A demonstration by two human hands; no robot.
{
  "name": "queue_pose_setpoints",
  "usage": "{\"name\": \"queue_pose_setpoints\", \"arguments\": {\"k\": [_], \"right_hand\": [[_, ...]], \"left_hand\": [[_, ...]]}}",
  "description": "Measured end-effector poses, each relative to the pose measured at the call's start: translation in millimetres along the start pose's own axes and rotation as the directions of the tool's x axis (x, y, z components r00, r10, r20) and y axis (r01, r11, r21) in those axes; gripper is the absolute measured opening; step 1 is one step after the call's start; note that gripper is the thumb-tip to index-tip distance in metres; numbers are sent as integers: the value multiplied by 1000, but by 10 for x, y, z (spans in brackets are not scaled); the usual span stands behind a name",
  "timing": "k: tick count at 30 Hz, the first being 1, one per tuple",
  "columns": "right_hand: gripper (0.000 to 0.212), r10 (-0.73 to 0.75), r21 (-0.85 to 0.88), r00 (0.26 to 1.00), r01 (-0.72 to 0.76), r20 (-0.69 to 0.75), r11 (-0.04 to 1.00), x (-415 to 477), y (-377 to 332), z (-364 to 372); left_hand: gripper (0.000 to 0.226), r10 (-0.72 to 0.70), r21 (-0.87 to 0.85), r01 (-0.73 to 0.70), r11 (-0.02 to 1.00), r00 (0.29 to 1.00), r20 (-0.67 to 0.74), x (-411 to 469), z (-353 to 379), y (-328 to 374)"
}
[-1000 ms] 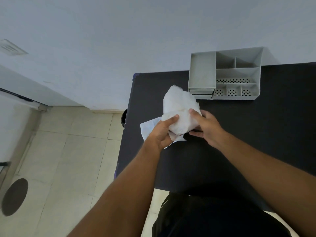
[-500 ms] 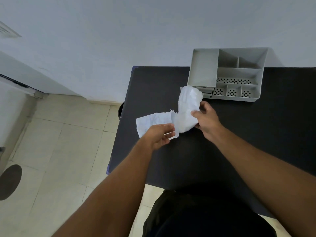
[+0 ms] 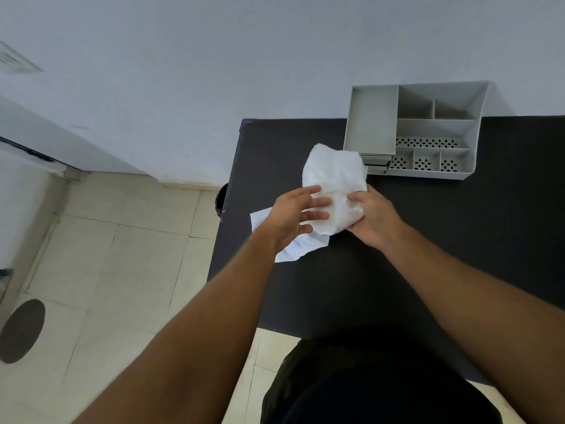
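Head view: the white bag (image 3: 334,175) is held above the black table (image 3: 458,240), its long axis pointing away toward the grey organizer (image 3: 370,123). The right hand (image 3: 374,220) grips its lower right edge. The left hand (image 3: 290,214), fingers straight, touches its left side.

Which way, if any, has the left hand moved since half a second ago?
Yes: the left hand moved toward the grey organizer, and its fingers now lie on the white bundle.
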State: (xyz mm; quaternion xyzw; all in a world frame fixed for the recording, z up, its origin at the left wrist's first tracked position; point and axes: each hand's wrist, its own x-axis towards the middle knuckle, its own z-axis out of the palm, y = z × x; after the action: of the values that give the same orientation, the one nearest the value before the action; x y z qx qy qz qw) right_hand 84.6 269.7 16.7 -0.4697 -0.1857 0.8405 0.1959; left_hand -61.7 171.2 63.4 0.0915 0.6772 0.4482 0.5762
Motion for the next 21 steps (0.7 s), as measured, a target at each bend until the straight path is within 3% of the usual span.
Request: {"name": "queue_pose_setpoints", "arguments": {"k": [5, 9, 12, 14, 17, 19, 21], "right_hand": [[50, 13, 57, 1000, -12, -13, 998, 18, 12, -13], [48, 14, 87, 1000, -13, -13, 996, 3, 13, -10], [45, 16, 104, 1000, -14, -11, 995, -18, -6, -30], [42, 14, 107, 1000, -13, -6, 994, -41, -20, -43], [38, 19, 61, 1000, -20, 20, 998, -81, -7, -30], [38, 2, -13, 999, -1, 35, 1000, -82, 13, -21], [38, -21, -94, 1000, 22, 17, 995, -82, 14, -6]], "left_hand": [[73, 220, 221, -173, 960, 952, -211, 38, -18, -99], [84, 322, 358, -200, 912, 891, -321, 99, -1, -156], [103, 281, 408, -119, 905, 888, -365, 138, 21, -135], [113, 128, 327, -8, 945, 929, -347, 169, 10, -126], [88, -197, 11, 201, 980, 969, -148, 176, -42, -143], [59, -223, -115, 220, 969, 974, -22, 174, -35, -186], [48, -158, -139, 152, 979, 987, -37, 193, -5, -234]]}}
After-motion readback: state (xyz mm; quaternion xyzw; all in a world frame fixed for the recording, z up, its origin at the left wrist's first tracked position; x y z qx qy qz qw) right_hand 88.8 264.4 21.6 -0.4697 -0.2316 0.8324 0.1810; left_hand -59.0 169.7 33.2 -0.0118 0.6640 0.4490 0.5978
